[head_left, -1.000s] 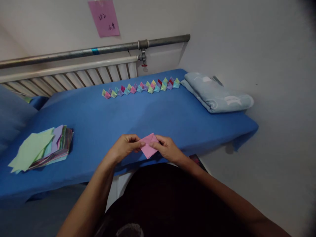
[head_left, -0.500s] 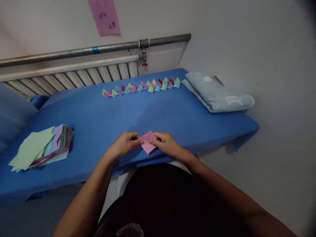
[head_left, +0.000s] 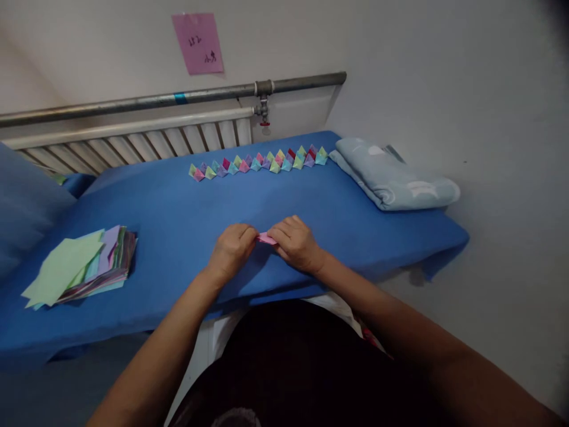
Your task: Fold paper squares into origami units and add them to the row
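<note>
A folded piece of pink paper (head_left: 267,238) is pinched between my two hands, seen nearly edge-on so only a narrow strip shows. My left hand (head_left: 235,248) is closed on its left end. On the other end, my right hand (head_left: 294,242) is closed with the thumb lying along the paper; its fingertips are hidden behind. Both hands are over the near part of the blue-covered bed (head_left: 178,207). Beyond them lies a zigzag double row of small folded paper pieces (head_left: 255,163) in pink, green, blue, purple and red.
To the left lies a stack of coloured paper sheets (head_left: 84,264), light green on top. A folded grey-blue blanket (head_left: 395,178) rests at the right end. Behind the bed run a metal pipe (head_left: 213,95) and a white radiator (head_left: 155,142). A pink note (head_left: 198,44) hangs on the wall.
The pink paper has gone from a flat diamond facing me to a narrow strip. Both hands have moved slightly away from my body and turned, with their backs now more upward.
</note>
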Available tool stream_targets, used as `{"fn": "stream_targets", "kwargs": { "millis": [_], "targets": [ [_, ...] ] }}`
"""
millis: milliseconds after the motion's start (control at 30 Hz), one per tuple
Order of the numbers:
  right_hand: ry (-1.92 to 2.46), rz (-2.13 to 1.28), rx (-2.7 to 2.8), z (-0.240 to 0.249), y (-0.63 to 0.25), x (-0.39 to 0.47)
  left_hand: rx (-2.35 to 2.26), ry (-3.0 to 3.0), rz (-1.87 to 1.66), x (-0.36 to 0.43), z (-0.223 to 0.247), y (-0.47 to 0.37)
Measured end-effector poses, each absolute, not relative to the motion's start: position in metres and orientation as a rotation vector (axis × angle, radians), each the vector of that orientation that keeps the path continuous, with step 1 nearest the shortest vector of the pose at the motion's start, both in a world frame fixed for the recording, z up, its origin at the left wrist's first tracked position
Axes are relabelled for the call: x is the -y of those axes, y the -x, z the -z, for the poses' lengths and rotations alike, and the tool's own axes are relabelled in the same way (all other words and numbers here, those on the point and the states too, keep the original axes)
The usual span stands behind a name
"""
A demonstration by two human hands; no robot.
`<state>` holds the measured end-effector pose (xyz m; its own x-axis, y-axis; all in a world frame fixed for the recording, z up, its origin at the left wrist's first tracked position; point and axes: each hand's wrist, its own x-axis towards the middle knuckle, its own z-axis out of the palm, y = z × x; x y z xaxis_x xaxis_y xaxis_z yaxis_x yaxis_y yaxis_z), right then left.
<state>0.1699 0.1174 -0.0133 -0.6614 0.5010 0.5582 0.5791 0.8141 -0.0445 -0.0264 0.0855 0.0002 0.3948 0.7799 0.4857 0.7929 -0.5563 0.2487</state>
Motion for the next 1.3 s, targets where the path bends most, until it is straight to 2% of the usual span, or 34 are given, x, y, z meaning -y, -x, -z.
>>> {"fn": "stream_targets", "kwargs": {
  "millis": [267, 433, 767, 1300],
  "targets": [
    [0.632, 0.26, 2.541, 0.03, -0.173, -0.09, 1.375, 2.493, 0.793, -0.05, 0.031, 0.02],
    [0.61, 0.122, 2.604, 0.039, -0.174, -0.076, 1.426, 2.524, 0.734, -0.033, 0.042, 0.02],
    [0.86, -0.248, 2.483, 0.042, -0.187, -0.06, 1.383, 2.637, 0.68, -0.021, 0.033, 0.026],
    [0.953, -0.315, 2.381, 0.041, -0.194, -0.053, 1.465, 2.714, 0.569, -0.023, 0.021, 0.026]
  ]
}}
